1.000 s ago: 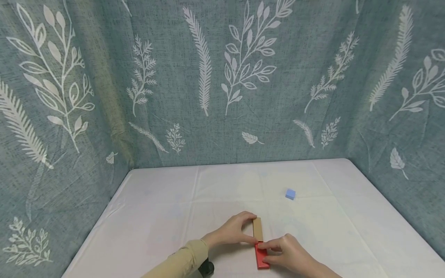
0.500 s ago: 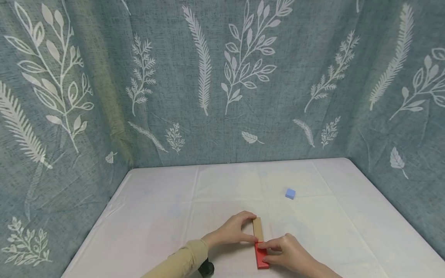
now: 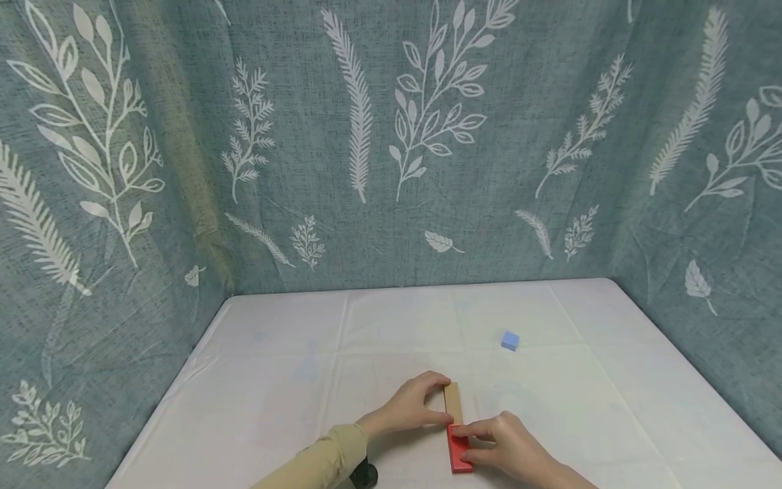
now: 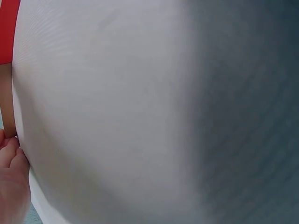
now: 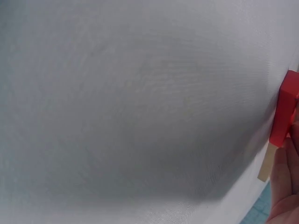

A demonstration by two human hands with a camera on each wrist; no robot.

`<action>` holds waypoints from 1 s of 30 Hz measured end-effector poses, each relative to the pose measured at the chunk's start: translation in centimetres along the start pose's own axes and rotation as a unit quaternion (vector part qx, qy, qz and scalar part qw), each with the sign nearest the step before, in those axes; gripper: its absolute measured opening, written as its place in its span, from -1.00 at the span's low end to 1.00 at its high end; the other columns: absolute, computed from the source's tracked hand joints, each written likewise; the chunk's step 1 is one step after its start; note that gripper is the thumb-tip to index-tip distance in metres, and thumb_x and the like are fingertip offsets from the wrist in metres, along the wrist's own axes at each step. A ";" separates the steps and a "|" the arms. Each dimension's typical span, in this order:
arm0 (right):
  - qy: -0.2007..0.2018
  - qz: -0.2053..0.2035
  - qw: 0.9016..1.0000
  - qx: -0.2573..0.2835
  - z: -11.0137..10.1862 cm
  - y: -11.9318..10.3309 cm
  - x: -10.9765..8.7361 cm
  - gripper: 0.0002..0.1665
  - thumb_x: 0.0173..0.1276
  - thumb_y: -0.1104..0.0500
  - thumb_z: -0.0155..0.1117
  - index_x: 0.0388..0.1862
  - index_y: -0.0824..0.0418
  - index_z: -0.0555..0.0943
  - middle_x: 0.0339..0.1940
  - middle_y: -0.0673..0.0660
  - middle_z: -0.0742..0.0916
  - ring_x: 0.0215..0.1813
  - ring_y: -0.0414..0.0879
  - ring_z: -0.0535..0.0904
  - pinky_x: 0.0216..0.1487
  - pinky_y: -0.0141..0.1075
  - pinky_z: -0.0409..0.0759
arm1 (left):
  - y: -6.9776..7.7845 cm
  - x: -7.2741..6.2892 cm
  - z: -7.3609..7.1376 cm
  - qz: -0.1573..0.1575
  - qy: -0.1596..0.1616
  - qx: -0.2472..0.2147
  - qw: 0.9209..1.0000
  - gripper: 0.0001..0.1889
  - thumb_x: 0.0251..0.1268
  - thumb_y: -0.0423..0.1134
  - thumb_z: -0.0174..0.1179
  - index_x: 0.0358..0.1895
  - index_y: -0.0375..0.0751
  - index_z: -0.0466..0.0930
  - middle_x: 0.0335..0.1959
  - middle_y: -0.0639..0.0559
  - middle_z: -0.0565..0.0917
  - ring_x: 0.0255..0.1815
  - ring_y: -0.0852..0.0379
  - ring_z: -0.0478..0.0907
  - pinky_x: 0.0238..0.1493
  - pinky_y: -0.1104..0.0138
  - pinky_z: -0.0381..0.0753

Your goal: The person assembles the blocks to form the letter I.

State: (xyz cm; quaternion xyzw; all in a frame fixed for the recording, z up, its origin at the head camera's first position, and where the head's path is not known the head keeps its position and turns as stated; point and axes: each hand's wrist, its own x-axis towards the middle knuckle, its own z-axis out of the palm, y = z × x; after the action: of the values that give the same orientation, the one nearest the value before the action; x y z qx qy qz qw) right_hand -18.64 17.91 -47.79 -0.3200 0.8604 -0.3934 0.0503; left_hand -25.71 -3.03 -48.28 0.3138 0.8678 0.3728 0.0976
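In the head view a narrow tan wooden block (image 3: pixel 453 402) lies end to end with a red block (image 3: pixel 459 454) on the white table. My left hand (image 3: pixel 406 406) spans the tan block, fingers at its far end and thumb near the joint with the red one. My right hand (image 3: pixel 512 449) holds the red block between thumb and fingers from the right side. The left wrist view catches my left fingertips (image 4: pixel 14 156) against the tan block's end. At the right wrist view's edge, the red block (image 5: pixel 283 112) is partly covered by my right hand.
Farther back on the white-covered table (image 3: pixel 293 346) sits a small blue block (image 3: pixel 510 341). Teal curtains (image 3: pixel 379 149) with white leaf prints enclose the back and sides. A black rounded device (image 3: pixel 364 473) shows beneath the left sleeve.
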 end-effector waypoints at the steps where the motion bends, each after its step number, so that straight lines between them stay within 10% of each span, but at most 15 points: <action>1: -0.001 0.012 1.000 0.007 0.0 -0.1 0.0 -0.65 0.18 0.06 0.39 -0.09 0.20 0.72 -0.15 0.08 0.78 -0.06 -0.34 0.65 -0.15 -0.36 0.71 | 0.0 0.0 0.0 -0.002 -0.001 -0.001 1.000 -0.40 0.04 -0.09 0.40 0.16 -0.23 0.48 0.14 -0.02 0.56 0.26 0.06 0.45 0.32 0.28 0.43; 21: 0.040 0.073 0.997 0.002 0.3 -0.5 0.9 -0.56 0.10 0.12 0.45 0.00 0.20 0.69 -0.05 0.10 0.75 0.00 -0.13 0.68 -0.12 -0.22 0.71 | 0.0 0.0 0.0 -0.007 0.002 -0.025 1.000 -0.41 0.05 -0.14 0.39 0.17 -0.27 0.47 0.16 -0.08 0.54 0.27 -0.01 0.44 0.33 0.25 0.43; 30: 0.037 0.094 0.995 0.003 0.6 -0.1 0.8 -0.50 0.10 0.05 0.45 0.03 0.20 0.67 -0.04 0.11 0.75 -0.05 -0.33 0.63 -0.07 -0.25 0.69 | 0.1 -0.1 0.0 -0.010 0.003 -0.036 0.999 -0.42 0.07 -0.13 0.38 0.16 -0.28 0.47 0.17 -0.09 0.53 0.28 -0.02 0.43 0.33 0.25 0.44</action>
State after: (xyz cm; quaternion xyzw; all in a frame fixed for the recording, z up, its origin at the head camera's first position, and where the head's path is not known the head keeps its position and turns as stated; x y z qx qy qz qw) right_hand -19.00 16.96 -48.00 -0.2223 0.8871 -0.4007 0.0559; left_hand -25.54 -2.99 -48.21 0.3002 0.8572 0.4035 0.1104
